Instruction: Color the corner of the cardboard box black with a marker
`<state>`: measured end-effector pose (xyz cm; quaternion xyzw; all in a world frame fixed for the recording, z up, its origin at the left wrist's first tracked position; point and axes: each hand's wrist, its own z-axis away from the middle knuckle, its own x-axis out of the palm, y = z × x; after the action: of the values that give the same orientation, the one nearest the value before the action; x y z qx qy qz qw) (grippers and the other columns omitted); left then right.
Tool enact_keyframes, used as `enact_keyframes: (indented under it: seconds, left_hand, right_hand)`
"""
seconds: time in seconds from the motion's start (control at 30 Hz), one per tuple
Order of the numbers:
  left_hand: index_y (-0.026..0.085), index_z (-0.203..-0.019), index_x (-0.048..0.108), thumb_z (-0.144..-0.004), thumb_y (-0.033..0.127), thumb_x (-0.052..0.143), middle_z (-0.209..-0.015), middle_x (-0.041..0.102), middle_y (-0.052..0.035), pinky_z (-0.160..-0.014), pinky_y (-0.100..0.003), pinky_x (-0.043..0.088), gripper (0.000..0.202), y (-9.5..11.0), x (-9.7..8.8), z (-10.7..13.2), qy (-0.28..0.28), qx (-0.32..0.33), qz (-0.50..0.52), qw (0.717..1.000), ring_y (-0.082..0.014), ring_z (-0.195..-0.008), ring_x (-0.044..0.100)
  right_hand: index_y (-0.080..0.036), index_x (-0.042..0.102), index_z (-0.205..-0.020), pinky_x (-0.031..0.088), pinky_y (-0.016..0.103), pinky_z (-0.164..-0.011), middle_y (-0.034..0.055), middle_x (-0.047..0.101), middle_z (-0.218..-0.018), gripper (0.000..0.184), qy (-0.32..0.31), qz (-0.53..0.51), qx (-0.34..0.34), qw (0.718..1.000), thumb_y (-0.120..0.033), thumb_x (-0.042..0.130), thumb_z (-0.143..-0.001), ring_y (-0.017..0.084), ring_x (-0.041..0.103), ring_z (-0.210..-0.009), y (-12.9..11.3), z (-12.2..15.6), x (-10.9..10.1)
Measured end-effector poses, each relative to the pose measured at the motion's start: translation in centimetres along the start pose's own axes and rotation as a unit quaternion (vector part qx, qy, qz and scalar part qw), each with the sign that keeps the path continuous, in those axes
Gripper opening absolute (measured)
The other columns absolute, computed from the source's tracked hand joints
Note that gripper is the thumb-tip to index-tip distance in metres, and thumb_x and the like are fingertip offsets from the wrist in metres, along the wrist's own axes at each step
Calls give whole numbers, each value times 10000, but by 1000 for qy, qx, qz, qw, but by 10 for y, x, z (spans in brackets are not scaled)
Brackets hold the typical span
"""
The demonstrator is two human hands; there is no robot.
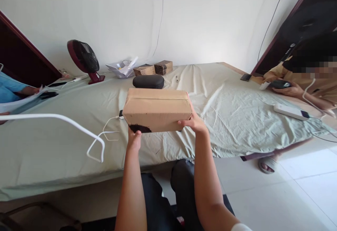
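Between my two hands is a brown cardboard box [158, 106], held up over the near part of the table. A strip of tape runs along its top, and a black patch marks its lower left corner. My left hand [134, 140] grips that lower left corner, thumb on the front face. At the right end, my right hand [194, 120] is wrapped round the box with its thumb on the front. The fingers behind and under the box are mostly hidden. Just beyond the box lies a black oval case [148, 81].
A green cloth covers the table [65, 133]. Along the wall are a dark red fan [85, 59], a plastic bag [122, 69] and small cardboard boxes [163, 67]. White cables [79, 127] cross the left. A power strip [291, 111] lies right. People sit at both ends.
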<state>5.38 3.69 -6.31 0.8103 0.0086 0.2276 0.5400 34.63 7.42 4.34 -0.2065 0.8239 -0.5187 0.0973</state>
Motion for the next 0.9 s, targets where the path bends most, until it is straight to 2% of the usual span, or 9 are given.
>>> enact_keyframes:
  seconds: [0.1,0.23,0.43,0.63,0.77,0.9]
  left_hand:
    - [306,-1382,677,-445,781,983,-1388,730,-133,-1174,-581,523,1095,-2,-10,3,10,-3,-27,1000,-412,-1434,613]
    - [300,-1427,642,-445,749,998,-1395,725,-150,-1171,-612,515,1137,-1,-12,5,3,-5,-37,999,-432,-1431,612]
    - [280,-1329,676,-450,715,1006,-1330,746,-143,-1179,-585,518,1035,1,-8,5,-9,-21,-40,999,-414,-1398,641]
    - [257,-1345,667,-427,735,1001,-1356,730,-160,-1210,-577,495,1087,-1,-1,7,-13,-34,-44,998,-407,-1413,630]
    - [256,-1373,664,-431,786,974,-1351,731,-159,-1257,-575,446,1124,-3,4,8,-12,-40,-46,998,-407,-1439,611]
    - [265,-1378,671,-443,825,949,-1336,737,-163,-1252,-595,444,1125,-4,7,8,-16,-46,-50,998,-415,-1440,611]
  right_hand:
    - [-385,135,-1785,148,507,-1412,14,248,-1846,1420,-29,30,4,999,-500,1003,-667,355,174,-1724,-14,4,-5]
    - [-412,94,-1783,76,533,-1415,-16,160,-1866,1429,-43,51,11,998,-503,998,-680,371,99,-1734,-20,4,-5]
    - [-399,56,-1786,87,525,-1416,-24,103,-1877,1419,-48,65,17,997,-530,977,-714,367,93,-1735,-21,3,-8]
    - [-394,75,-1786,81,506,-1417,-29,90,-1878,1382,-43,76,13,996,-536,965,-739,347,57,-1742,-22,6,-14]
    - [-394,58,-1785,153,515,-1408,-21,76,-1880,1358,-43,70,15,996,-521,950,-768,352,96,-1737,-24,7,-13]
    - [-381,52,-1787,246,528,-1385,16,116,-1877,1349,-40,57,13,997,-505,941,-780,367,242,-1702,-29,7,-11]
